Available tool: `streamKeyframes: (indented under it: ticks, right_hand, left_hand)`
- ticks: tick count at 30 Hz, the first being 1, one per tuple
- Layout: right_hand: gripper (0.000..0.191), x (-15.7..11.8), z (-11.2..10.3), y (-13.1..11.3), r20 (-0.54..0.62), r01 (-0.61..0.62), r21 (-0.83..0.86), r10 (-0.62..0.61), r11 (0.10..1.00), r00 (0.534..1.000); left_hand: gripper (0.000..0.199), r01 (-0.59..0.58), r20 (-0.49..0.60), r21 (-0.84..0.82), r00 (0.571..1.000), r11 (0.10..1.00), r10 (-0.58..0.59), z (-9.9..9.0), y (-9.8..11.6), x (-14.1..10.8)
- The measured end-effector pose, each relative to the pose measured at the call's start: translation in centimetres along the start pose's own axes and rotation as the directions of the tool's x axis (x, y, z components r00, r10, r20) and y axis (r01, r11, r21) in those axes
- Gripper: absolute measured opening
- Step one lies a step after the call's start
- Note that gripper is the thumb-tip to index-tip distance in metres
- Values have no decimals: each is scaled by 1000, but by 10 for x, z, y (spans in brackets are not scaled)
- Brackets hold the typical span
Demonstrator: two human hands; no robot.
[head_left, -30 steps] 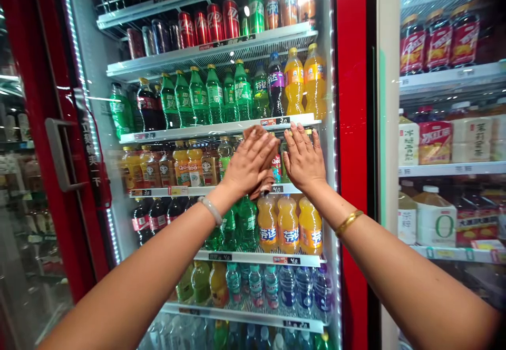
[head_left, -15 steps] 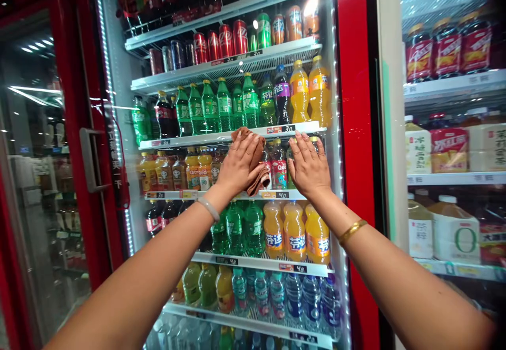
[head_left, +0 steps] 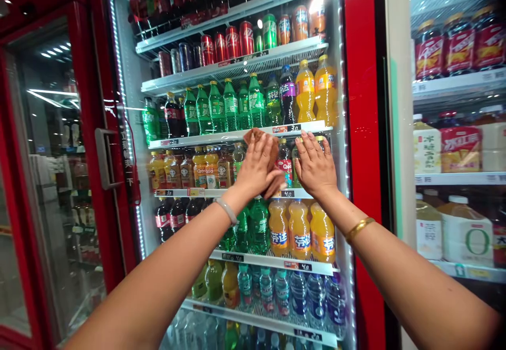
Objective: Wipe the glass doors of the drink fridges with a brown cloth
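Note:
My left hand point(head_left: 256, 165) lies pressed on a brown cloth point(head_left: 256, 136), holding it against the glass door of a drinks fridge. Parts of the cloth stick out above the fingertips and beside the thumb, where it looks blurred. To the right, my right hand point(head_left: 316, 165) rests flat on the glass, fingers stretched out and nothing held. Behind the glass between the hands stands a bottle with a red label point(head_left: 284, 163). Orange soda bottles point(head_left: 299, 226) show below the hands, and green soda bottles point(head_left: 231, 105) stand on the shelf above.
The fridge has a red frame point(head_left: 366, 128) and a door handle point(head_left: 107, 159) at its left. Another red glass-door fridge point(head_left: 47, 181) stands further left. Shelves with juice bottles point(head_left: 429, 49) and cartons point(head_left: 466, 234) are at the right.
My left hand and the cloth have slid a little to the right across the glass, closer to my right hand. My right hand stays in about the same place. The view has shifted slightly.

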State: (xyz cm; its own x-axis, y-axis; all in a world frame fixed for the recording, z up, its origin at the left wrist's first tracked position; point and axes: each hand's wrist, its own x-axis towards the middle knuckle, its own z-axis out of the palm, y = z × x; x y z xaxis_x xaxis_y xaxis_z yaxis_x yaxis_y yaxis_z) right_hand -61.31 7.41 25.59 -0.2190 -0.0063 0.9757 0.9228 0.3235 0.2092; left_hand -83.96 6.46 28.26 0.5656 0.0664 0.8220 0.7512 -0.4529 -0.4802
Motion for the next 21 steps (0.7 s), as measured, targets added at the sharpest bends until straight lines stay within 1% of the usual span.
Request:
streamKeyframes:
  ticks: [2, 3, 4, 5, 6, 9, 11, 13, 15, 17, 18, 20, 21]
  right_hand:
    - [71, 0, 0, 0, -4, -5, 9, 5, 1000, 1000]
    - [71, -1, 0, 0, -6, -6, 12, 6, 1000, 1000]
    - [70, -1, 0, -1, -7, -6, 12, 6, 1000, 1000]
    - [69, -1, 0, -1, -7, -6, 11, 6, 1000, 1000]
    - [68, -1, 0, -1, -6, -6, 7, 6, 1000, 1000]
    - [64, 0, -1, -1, 8, -10, -11, 10, 1000, 1000]
    - [63, 0, -1, 0, 18, -10, -19, 10, 1000, 1000]
    - [64, 0, -2, 0, 24, -10, -18, 10, 1000, 1000]
    - [65, 0, -2, 0, 24, -10, -20, 10, 1000, 1000]
    - [65, 0, -2, -1, 20, -8, -22, 8, 1000, 1000]
    - [64, 0, -3, -1, 16, -2, -22, 2, 1000, 1000]
    - [63, -1, -3, -1, 14, 35, -17, -35, 999, 999]
    - [62, -2, -4, 0, 21, 72, -15, -71, 997, 997]
  left_hand:
    - [120, -130, 94, -22, 987, 991, 132, 0, 11, -7]
    - [126, -199, 149, -28, 968, 980, 201, -2, 13, -9]
    - [131, -244, 196, -28, 950, 969, 245, -5, 12, -9]
    - [134, -250, 221, -17, 943, 968, 248, -8, 8, -7]
    - [138, -220, 224, 5, 951, 975, 213, -12, 1, -4]
    - [144, -81, 177, 58, 982, 995, 70, -22, -23, 12]
    - [144, -53, 150, 55, 988, 997, 44, -22, -28, 17]
    - [143, -60, 140, 29, 989, 998, 55, -18, -18, 9]
    - [142, -62, 141, -10, 988, 998, 63, -11, 3, -9]
    - [135, -95, 166, -45, 981, 994, 101, -3, 23, -29]
    - [127, -131, 180, -52, 974, 990, 138, 0, 30, -37]
    - [107, -180, 194, -44, 963, 983, 185, 1, 31, -41]
    - [100, -161, 190, -30, 968, 987, 164, -1, 26, -38]
